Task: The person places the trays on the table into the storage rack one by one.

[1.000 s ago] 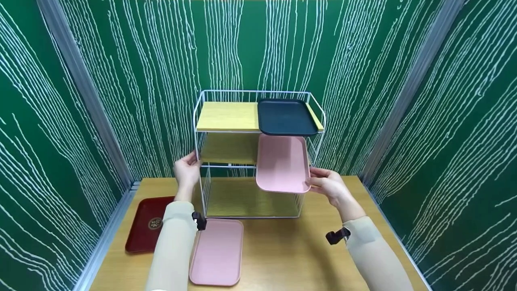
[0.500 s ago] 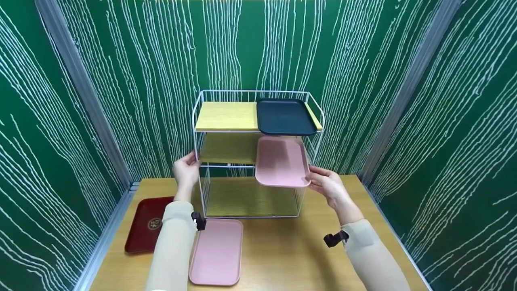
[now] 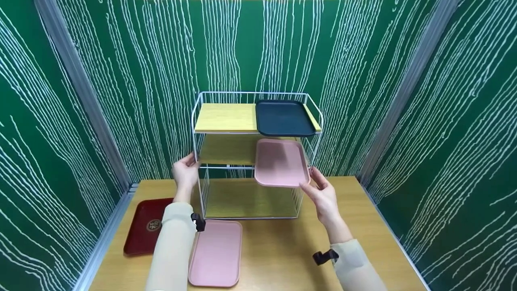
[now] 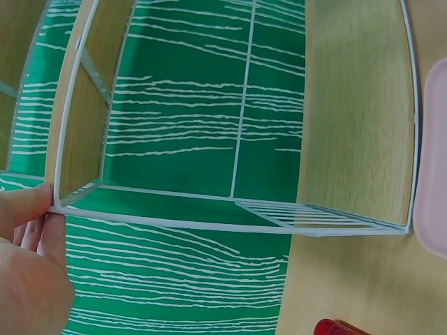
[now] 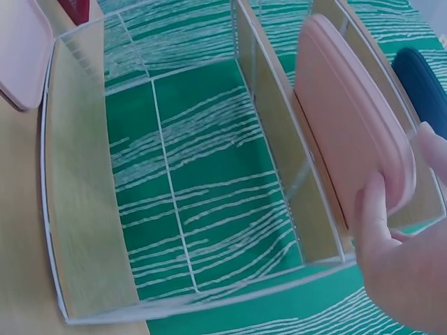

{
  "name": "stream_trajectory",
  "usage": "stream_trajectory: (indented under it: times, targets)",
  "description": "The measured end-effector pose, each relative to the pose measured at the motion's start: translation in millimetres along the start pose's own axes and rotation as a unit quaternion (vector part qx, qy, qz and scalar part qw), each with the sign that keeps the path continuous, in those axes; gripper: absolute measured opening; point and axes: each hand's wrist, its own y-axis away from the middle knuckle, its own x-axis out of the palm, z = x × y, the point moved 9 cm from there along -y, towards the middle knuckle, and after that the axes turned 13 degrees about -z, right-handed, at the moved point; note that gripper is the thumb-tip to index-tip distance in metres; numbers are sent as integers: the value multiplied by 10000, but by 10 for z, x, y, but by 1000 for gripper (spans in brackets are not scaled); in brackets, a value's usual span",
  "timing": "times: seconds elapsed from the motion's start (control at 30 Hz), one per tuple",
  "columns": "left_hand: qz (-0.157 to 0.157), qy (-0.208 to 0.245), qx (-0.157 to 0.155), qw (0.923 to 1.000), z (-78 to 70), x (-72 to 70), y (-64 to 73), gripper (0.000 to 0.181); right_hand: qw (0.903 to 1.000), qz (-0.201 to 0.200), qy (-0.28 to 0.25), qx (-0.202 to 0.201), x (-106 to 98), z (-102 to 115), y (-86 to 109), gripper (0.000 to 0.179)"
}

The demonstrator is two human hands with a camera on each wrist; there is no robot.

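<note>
My left hand [image 3: 185, 173] pinches the left front post of a white wire rack [image 3: 259, 132] at its middle shelf; the left wrist view shows the thumb and fingers either side of that corner. A pink tray [image 3: 280, 161] lies on the right side of the middle shelf, its front end jutting out past the shelf edge. My right hand [image 3: 325, 198] is at the tray's front right corner. In the right wrist view one finger [image 5: 375, 195] touches the tray's end, while another stands apart from it. A dark blue tray [image 3: 284, 117] rests on the top shelf above.
Another pink tray [image 3: 216, 254] lies on the wooden table [image 3: 278, 258] in front of the rack. A dark red tray [image 3: 141, 226] with a round gold emblem is at the left, partly behind the left sleeve. Green walls with white lines surround the table.
The pink tray has slid further back into the middle shelf. My right hand has shifted from the tray's right side to its front corner, its fingers spreading. The left hand keeps its hold.
</note>
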Motion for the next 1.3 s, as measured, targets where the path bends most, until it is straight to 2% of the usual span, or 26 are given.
stream_trajectory:
  times: [0.17, 0.3, 0.47, 0.57, 0.7, 0.93, 1.1, 1.3]
  targets:
    - [-1, -16, 12, 10000, 2, 6, -5, 41, 9957, -442, -351, -739, 67, -4, 133, 91]
    - [-34, -27, 63, 10000, -1, 6, -5, 41, 9886, -847, -652, -1057, 109, -46, 202, 94]
    - [-48, -29, 98, 9999, 0, 2, 6, 41, 9794, -1392, -896, -1155, 122, -155, 239, 90]
    - [-37, -20, 69, 10000, 8, 0, 7, 41, 9742, -1665, -860, -1253, 128, -203, 270, 82]
    - [-30, -34, 44, 10000, 11, -2, 4, 41, 9696, -1846, -769, -1411, 168, -238, 333, 74]
    - [-8, -31, 20, 10000, 19, 2, -13, 40, 9625, -1944, -1141, -1512, 269, -289, 432, 89]
    - [-10, -7, -44, 10000, 33, 6, -19, 41, 9575, -2181, -1038, -1579, 310, -314, 455, 97]
    - [0, -83, -94, 9999, 40, 9, -17, 42, 9516, -2384, -901, -1720, 323, -315, 441, 96]
